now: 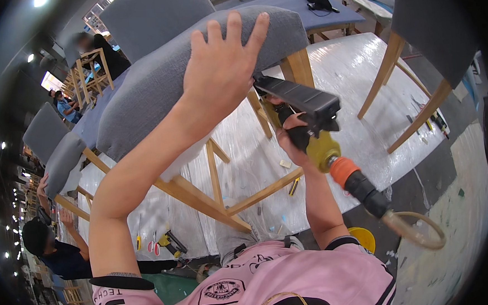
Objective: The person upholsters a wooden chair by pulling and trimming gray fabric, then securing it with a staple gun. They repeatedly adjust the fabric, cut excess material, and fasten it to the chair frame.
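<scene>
The right hand had its fingers wrapped round a staple gun beside the chair. The left hand, fingers spread wide, lay on the chair. Right of the chair showed a yellow bucket, contents hidden; beyond the chair, a blue table.

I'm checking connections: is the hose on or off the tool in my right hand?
On: the tan hose runs into the orange and black coupling fitted to the tool in your right hand.

The staple gun is right of one chair and left of another chair (both on the table).
</scene>
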